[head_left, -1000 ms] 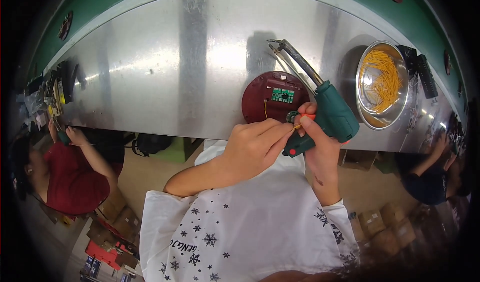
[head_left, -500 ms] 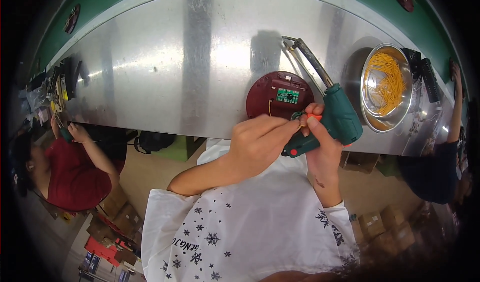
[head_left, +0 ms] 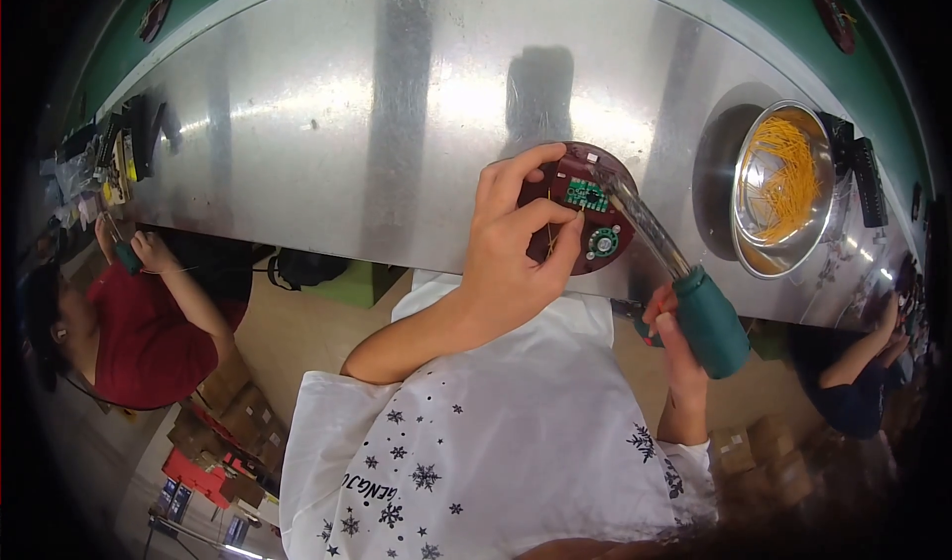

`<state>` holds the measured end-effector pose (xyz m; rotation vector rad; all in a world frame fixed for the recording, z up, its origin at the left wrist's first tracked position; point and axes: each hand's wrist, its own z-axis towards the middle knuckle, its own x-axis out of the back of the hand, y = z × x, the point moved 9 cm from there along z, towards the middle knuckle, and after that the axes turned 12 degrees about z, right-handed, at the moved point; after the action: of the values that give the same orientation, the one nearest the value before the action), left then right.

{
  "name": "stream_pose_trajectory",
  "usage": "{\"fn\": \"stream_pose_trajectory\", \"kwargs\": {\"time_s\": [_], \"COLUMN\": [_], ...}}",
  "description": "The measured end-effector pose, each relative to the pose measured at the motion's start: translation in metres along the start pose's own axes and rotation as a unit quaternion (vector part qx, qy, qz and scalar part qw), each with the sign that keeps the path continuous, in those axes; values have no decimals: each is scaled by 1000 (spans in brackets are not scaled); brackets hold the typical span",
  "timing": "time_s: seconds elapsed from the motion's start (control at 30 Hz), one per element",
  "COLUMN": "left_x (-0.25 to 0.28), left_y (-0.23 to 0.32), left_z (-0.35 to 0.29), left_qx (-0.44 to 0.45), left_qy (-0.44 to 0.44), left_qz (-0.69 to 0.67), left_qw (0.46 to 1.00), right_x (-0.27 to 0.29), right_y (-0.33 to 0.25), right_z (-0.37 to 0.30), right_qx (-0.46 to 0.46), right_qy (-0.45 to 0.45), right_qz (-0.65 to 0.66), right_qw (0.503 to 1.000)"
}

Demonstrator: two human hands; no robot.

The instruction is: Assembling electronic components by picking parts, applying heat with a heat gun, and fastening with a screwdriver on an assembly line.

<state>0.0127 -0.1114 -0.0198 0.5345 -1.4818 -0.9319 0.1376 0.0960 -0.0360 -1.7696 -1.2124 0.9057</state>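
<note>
A dark red round housing (head_left: 613, 215) lies at the table's near edge, carrying a green circuit board (head_left: 585, 196) and a round part with a green ring (head_left: 603, 244). My left hand (head_left: 511, 257) reaches over its left side, thumb and index finger pinching the end of a thin yellow wire (head_left: 550, 225) at the board's lower edge. Other fingers of that hand rest near the housing's far rim. In my right hand (head_left: 682, 347) is a green soldering gun (head_left: 716, 327), whose long metal shaft points toward the board. Its tip looks blurred, so contact cannot be told.
A metal bowl (head_left: 742, 188) of yellow wires (head_left: 788, 178) stands to the right, beside black strip-like parts (head_left: 870, 183). Small parts and tools (head_left: 114, 168) crowd the table's left end. One person (head_left: 149, 332) works at the left, another (head_left: 843, 381) at the right.
The soldering gun has swung down and right, its shaft now over the housing. My left hand has moved from beside my right hand up onto the housing with the wire. My hands are now apart.
</note>
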Motion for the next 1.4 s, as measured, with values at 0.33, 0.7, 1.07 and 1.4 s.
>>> {"fn": "stream_pose_trajectory", "kwargs": {"time_s": [0.33,0.7,1.07,1.4], "left_x": [-1,-1,1,-3], "left_y": [-1,2,1,4], "left_z": [2,4,5,3], "left_qx": [28,27,31,51], "left_qy": [-18,-20,-29,-40], "left_qz": [-2,-2,8,25], "left_qw": [999,999,999,998], "right_x": [24,16,-33,14], "right_y": [5,-9,-56,2], "right_z": [-15,-7,-4,-11], "right_qx": [-22,30,249,19], "right_qy": [17,-9,-112,-21], "right_qz": [-80,-155,-294,29], "right_qw": [996,987,916,999]}}
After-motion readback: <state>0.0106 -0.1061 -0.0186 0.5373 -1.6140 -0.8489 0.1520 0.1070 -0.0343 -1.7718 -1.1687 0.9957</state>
